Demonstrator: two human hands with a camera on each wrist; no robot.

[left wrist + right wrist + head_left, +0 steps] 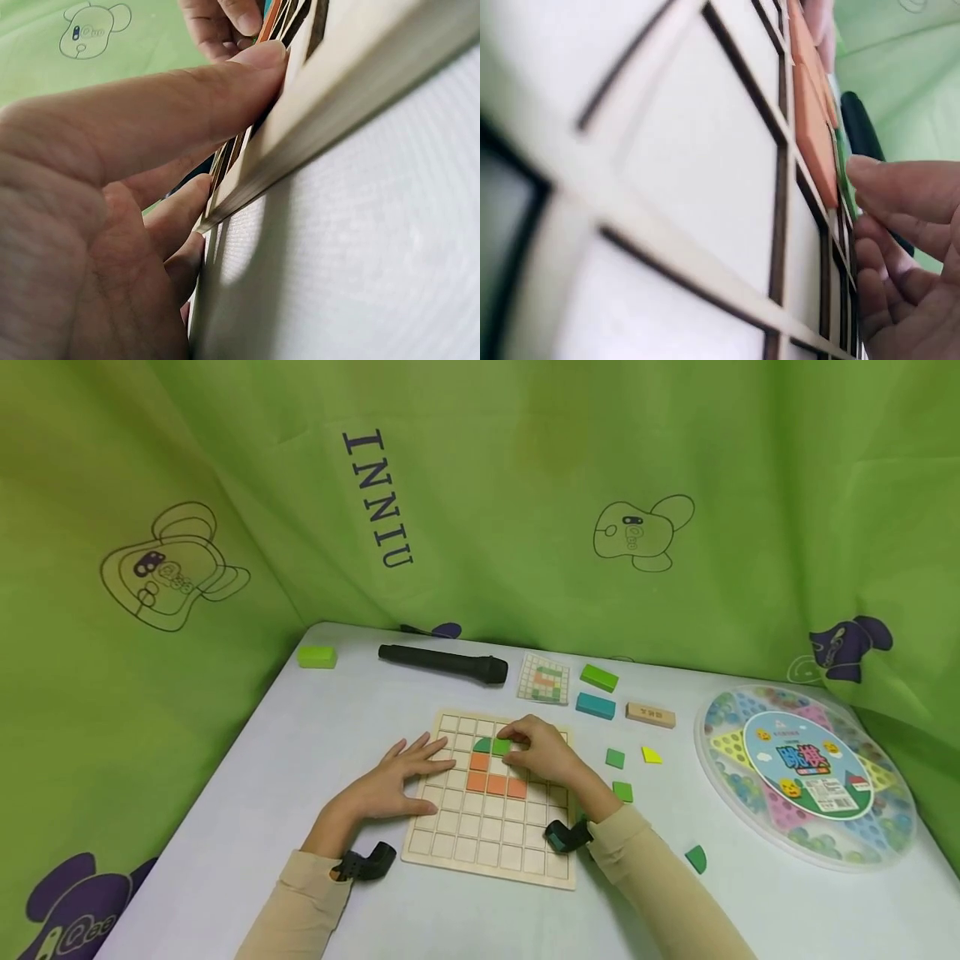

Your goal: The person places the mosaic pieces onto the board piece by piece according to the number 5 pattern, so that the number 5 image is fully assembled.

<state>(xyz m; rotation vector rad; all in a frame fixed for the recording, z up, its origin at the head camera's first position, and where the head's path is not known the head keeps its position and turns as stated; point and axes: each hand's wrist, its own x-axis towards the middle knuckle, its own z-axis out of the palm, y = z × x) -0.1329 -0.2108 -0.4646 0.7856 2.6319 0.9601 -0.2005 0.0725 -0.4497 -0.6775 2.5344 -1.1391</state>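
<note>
Your right hand (542,752) pinches the green tile (500,747), which lies left of that hand, on the board (471,823), just right of the dark quarter-round (482,744). Square, it shows no long axis. Your left hand (393,781), farther off, spreads wide at the board's left edge.

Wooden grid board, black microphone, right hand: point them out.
Wooden grid board (492,807): head view, bare square near its middle.
Black microphone (438,662): head view, middle of its handle.
Right hand (543,751): head view, back of the hand.
</note>
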